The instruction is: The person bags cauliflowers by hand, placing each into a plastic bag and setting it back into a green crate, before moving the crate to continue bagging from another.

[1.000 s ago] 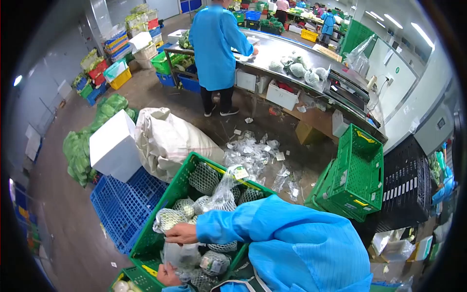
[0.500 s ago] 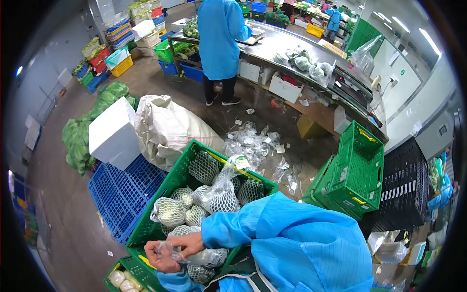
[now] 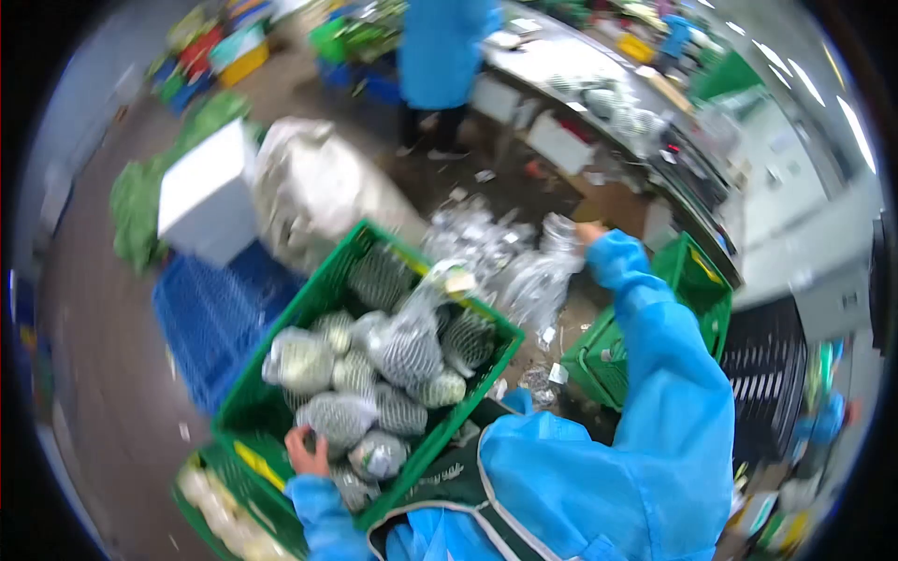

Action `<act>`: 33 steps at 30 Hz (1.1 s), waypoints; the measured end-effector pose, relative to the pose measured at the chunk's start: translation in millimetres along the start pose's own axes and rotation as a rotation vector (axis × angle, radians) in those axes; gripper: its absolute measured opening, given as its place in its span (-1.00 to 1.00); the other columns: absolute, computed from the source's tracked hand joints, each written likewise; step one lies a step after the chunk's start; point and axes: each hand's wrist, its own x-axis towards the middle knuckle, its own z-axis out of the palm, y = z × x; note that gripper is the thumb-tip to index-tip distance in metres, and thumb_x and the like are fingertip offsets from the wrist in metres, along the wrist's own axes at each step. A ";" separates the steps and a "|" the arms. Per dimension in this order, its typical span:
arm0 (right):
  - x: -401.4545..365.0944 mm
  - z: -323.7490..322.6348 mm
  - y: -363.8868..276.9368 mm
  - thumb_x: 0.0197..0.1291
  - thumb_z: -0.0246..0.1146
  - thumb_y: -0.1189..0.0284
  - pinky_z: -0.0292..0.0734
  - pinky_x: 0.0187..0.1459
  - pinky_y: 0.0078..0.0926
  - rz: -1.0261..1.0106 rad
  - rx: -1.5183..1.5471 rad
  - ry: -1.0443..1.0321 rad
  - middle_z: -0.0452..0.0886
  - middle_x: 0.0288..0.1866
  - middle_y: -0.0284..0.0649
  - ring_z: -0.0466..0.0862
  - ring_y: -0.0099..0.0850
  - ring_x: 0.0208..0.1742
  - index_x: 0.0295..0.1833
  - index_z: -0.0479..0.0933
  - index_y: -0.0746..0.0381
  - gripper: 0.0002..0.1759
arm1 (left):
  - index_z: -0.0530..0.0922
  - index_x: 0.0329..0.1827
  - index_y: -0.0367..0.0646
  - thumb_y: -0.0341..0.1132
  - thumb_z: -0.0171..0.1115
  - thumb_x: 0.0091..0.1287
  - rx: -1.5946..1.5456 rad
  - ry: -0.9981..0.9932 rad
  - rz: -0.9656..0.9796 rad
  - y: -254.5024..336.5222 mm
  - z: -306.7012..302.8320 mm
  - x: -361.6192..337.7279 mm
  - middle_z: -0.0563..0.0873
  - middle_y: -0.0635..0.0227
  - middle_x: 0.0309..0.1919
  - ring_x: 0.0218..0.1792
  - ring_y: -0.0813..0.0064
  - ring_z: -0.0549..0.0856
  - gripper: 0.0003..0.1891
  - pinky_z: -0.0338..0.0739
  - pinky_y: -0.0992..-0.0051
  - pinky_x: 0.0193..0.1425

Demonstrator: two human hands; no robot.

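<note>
A green crate (image 3: 281,323) holds several pale round vegetables in white foam nets and clear plastic (image 3: 337,421). My left hand (image 3: 307,452) rests at the crate's lower left, fingers apart and curved at a netted vegetable, not gripping it. Beyond the crate's right side, my right hand (image 3: 589,232) is raised with its fingers closed on a clear plastic bag (image 3: 547,280), which hangs below it. The bag is blurred, so its contents cannot be made out.
A white sack (image 3: 323,178), a white foam box (image 3: 208,192) and a blue crate (image 3: 206,318) stand left. Plastic litter covers the floor ahead. A co-worker (image 3: 438,56) stands at a metal table (image 3: 524,65). Green crates (image 3: 608,360) and black crates (image 3: 762,374) stand right.
My right hand has moved from the crate up and right, now with a plastic bag. My left hand has opened and shifted slightly up beside a netted vegetable. The view has tilted and blurred.
</note>
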 end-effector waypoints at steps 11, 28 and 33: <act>-163.3 122.5 -355.6 0.14 0.22 0.39 0.47 -0.03 -0.39 -1.033 0.585 -1.073 0.57 -0.09 -0.01 0.59 -0.24 -0.09 0.05 0.46 0.34 -0.62 | -0.05 0.42 -0.08 0.06 0.45 -0.11 -0.258 -0.146 -0.796 -66.2 29.7 -80.7 0.28 -0.15 0.26 0.28 -0.07 0.31 0.09 0.25 0.18 0.31; -216.9 231.9 -369.6 -0.16 0.36 -0.04 0.25 0.13 -0.06 -1.151 0.089 -0.749 0.43 0.11 0.00 0.39 0.00 0.15 0.25 0.25 0.18 -0.11 | 0.42 -0.01 -0.11 -0.32 0.35 -0.03 0.286 -0.147 -0.305 13.3 -18.6 -90.8 0.42 0.17 -0.10 -0.06 0.06 0.47 -0.53 0.40 0.11 -0.03; -227.7 277.5 -416.7 -0.48 0.34 -0.34 0.21 0.21 -0.04 -0.962 -0.218 -0.943 0.37 0.15 0.16 0.35 0.00 0.23 0.28 0.15 0.39 0.30 | 0.32 0.19 -0.21 -0.31 0.37 -0.02 0.428 -0.256 -0.224 39.7 -13.6 -83.6 0.46 0.08 -0.06 -0.03 0.11 0.48 -0.34 0.40 0.17 0.02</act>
